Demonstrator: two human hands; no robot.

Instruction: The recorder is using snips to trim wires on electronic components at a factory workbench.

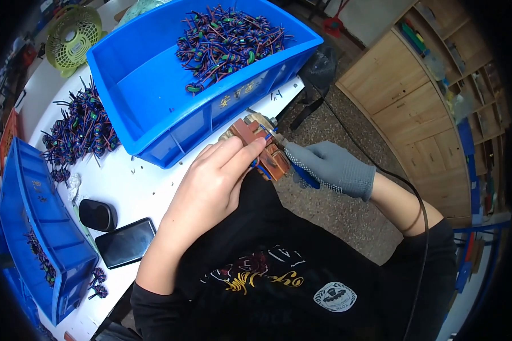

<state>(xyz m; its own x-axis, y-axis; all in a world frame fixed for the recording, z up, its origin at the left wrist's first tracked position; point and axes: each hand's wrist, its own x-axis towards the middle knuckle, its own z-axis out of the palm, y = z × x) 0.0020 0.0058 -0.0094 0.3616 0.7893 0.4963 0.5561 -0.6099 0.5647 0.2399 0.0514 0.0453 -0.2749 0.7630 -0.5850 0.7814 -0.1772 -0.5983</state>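
Note:
At the table's edge stands a reddish-brown vise (276,163), small and worn, with metal parts at its far end. My left hand (210,176), bare, has its fingers bent and pressed together over the vise. Bits of blue show near its fingertips, but what they pinch is mostly hidden. My right hand (330,169), in a grey dotted glove, is closed round blue-handled pliers (308,177). Their metal end reaches the vise beside my left fingertips.
A large blue bin (153,85) holds a heap of knotted dark wire bundles (233,42). More bundles (82,128) lie left of it on the white table (148,184). A smaller blue bin (45,227), a phone (125,243) and a black case (96,215) are nearer. Wooden cabinets (409,102) stand right.

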